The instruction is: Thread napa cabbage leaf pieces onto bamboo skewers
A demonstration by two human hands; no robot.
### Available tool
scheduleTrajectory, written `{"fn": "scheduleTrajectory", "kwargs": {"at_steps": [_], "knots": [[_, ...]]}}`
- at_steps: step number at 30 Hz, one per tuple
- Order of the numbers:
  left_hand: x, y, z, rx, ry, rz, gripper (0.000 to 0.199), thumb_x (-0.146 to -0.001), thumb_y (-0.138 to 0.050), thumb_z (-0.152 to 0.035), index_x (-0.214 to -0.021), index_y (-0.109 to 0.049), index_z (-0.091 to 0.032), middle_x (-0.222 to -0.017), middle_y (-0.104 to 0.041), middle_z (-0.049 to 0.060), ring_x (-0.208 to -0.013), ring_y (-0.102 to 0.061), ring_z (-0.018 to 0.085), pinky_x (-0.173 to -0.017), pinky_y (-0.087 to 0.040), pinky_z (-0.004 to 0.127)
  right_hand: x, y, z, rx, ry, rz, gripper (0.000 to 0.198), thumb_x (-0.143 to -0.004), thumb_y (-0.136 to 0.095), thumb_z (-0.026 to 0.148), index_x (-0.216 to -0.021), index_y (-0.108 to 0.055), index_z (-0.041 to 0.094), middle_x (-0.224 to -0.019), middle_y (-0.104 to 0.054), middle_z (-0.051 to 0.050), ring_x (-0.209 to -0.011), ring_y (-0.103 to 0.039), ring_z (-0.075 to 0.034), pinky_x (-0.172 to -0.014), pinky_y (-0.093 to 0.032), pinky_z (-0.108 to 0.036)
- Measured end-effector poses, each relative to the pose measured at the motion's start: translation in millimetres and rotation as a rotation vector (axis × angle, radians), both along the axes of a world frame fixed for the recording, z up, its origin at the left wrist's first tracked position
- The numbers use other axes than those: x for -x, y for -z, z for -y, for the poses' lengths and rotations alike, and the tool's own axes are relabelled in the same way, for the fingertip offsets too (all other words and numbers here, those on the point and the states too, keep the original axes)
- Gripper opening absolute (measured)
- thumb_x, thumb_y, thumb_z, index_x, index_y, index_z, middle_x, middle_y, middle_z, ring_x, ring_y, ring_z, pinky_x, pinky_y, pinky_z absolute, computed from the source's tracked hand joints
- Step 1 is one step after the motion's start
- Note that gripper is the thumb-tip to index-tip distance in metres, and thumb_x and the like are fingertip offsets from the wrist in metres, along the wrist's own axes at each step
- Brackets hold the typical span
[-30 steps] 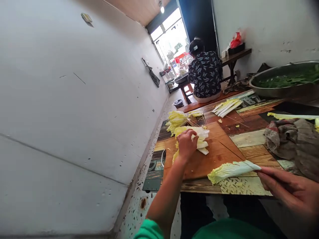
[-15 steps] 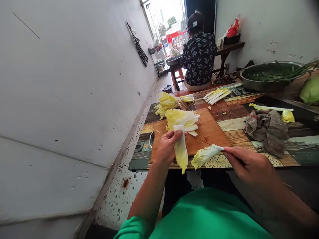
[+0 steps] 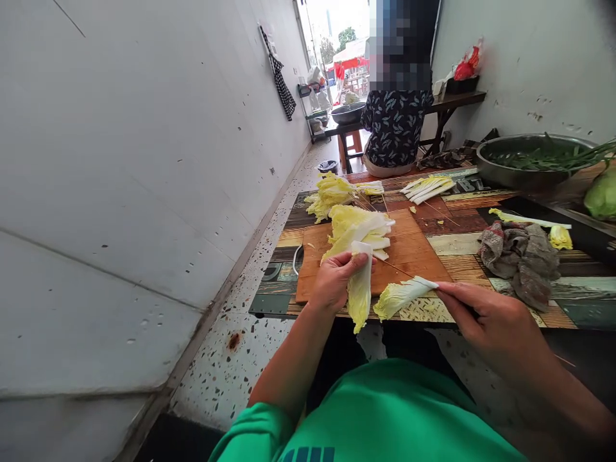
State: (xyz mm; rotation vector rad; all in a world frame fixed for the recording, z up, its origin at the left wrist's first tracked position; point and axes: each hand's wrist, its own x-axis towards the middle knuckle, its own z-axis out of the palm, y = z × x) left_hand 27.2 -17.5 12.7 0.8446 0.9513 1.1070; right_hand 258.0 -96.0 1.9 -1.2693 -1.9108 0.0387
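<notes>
My left hand is closed on the white stem end of a napa cabbage leaf, whose yellow tip hangs down over the table edge. In my right hand the fingertips pinch the white end of another cabbage leaf, held roughly level. A thin wooden skewer runs from this second leaf up toward the first; its far end is hard to make out. Behind my left hand, a pile of loose leaves lies on a wooden cutting board.
Leaves with skewers lie beyond the board, and another skewered bundle is further right. At the right are a crumpled cloth, a metal bowl of greens and a cabbage. A person sits beyond the table.
The camera's view has turned slightly, shifting the scene a little. Both hands keep their grips on the two leaves, with no clear movement relative to each other.
</notes>
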Motion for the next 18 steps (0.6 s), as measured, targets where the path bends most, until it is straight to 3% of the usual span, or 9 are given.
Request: {"fn": "scheduleTrajectory", "kwargs": {"at_steps": [12,18], "knots": [[1.1,-0.3,2.3,-0.023,0.002,0.012,0.043,-0.051,-0.093,-0.047,-0.072,-0.078,-0.013,-0.066,-0.068,0.003,-0.06,-0.054,0.009,-0.057,-0.041,0.021,-1.2,-2.8,-1.5,-0.015,0.014,0.052,0.027,-0.096,-0.053,0.027,-0.099,-0.076,0.015,-0.093,-0.08,-0.008,-0.076,-0.076,-0.022,-0.071,-0.061,-0.031],[2.0,-4.1,4.4,-0.117,-0.049,-0.077,0.038,-0.054,-0.092,-0.044,-0.072,-0.079,-0.014,-0.066,-0.07,0.003,-0.061,-0.056,0.01,-0.058,-0.041,0.021,-8.0,-6.4,-3.7,0.02,-0.009,0.048,0.026,-0.095,-0.054,0.028,-0.1,-0.077,0.017,-0.094,-0.08,-0.007,-0.075,-0.076,-0.022,-0.067,-0.061,-0.029]]}}
